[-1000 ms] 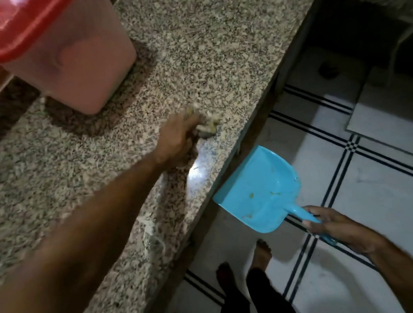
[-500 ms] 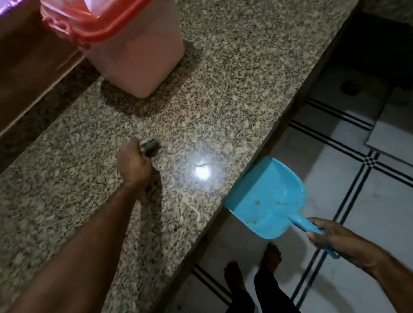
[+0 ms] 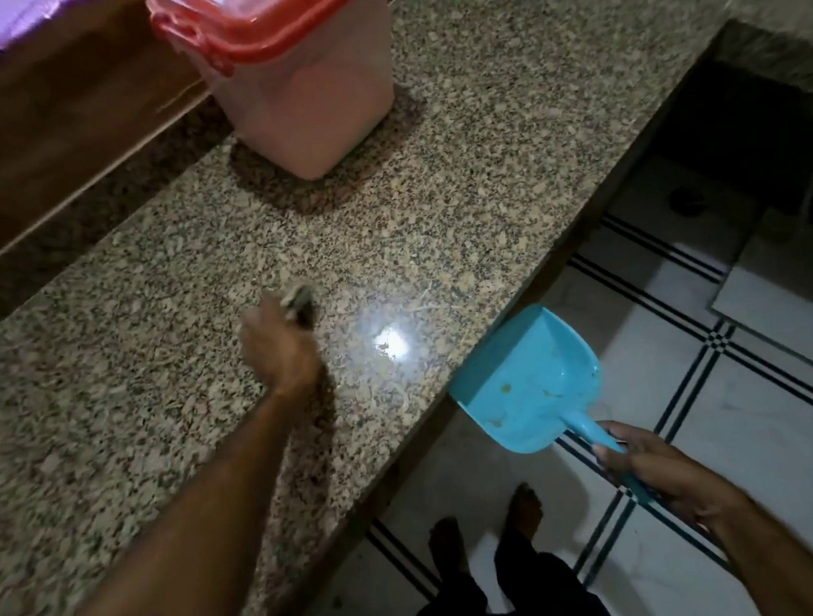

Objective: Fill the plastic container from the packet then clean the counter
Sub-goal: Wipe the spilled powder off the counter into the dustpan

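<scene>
Plastic container (image 3: 305,82), pink-walled with a red lid (image 3: 264,26) on it, stands toward the back of the speckled granite bench (image 3: 504,157), so the filling looks done and the step in hand is, I judge, sweeping the bench. The left hand (image 3: 281,351) is curled round a small wad (image 3: 301,302), too blurred to tell cloth from scrubber, and presses it on the middle of the bench, well apart from the container. The right hand (image 3: 662,471) grips the handle of a blue dustpan (image 3: 527,380) held just beside the bench's front edge, mouth toward it; whether it touches the stone I cannot tell. A few yellowish bits (image 3: 506,388) lie in the pan. A good sweep would draw the wad in straight, overlapping strokes toward the edge right above the pan, since the speckle hides crumbs. The pan's lip should sit snug under the edge, tipped back so nothing slides onto the tiled floor (image 3: 782,418).
</scene>
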Motion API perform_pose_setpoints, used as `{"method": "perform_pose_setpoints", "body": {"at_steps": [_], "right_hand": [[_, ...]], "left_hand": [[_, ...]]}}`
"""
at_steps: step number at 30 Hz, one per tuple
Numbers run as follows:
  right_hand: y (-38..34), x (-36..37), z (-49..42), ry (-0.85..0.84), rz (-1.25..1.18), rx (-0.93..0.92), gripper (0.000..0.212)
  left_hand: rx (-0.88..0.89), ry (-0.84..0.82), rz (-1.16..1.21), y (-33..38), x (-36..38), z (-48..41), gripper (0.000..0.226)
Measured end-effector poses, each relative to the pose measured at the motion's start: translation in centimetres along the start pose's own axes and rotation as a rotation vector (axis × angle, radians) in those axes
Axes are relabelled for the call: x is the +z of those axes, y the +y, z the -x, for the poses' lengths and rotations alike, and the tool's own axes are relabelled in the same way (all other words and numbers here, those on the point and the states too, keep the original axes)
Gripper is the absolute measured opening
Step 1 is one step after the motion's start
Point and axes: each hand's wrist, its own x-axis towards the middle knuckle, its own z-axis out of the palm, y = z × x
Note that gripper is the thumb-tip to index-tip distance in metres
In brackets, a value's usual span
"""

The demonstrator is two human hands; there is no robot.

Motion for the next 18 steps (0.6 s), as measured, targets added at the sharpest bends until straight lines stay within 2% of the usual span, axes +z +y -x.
{"method": "perform_pose_setpoints", "body": {"at_steps": [2,5,7,9,11,12,15,18], "right_hand": [[-0.2,-0.3,0.0,-0.007,0.008,-0.007,0.019],[-0.4,-0.6,-0.6,-0.032,0.035,-0.003,0.021],[-0.8,-0.8,-1.4,-0.043,0.059,0.007,0.021],[-1.5,-1.2,-2.3,-0.082,0.082,0.006,0.020],[-2.4,-1.9,-3.0,-0.114,0.104,-0.006,0.022],[-2.8,-2.2,-3.3,-0.128,0.110,-0.012,0.023],[-4.0,-3.7,-3.8,-0.183,0.122,-0.031,0.027],[-4.7,-5.7,-4.5,-0.234,0.135,-0.016,0.016]], "left_hand": [[-0.096,-0.036,-0.147,-2.4,-0.4,0.4,0.033],[-0.079,-0.090,-0.219,-0.1,1.7,2.7,0.047],[0.007,-0.119,-0.172,3.2,3.7,4.5,0.045],[0.140,-0.172,-0.049,6.0,5.2,5.9,0.034],[0.251,-0.250,0.088,7.0,5.6,6.7,0.024],[0.250,-0.261,0.159,6.8,5.2,6.9,0.021],[0.035,-0.126,0.250,3.8,2.6,7.2,0.022],[-0.252,0.031,0.012,-0.9,-0.5,8.4,0.033]]}}
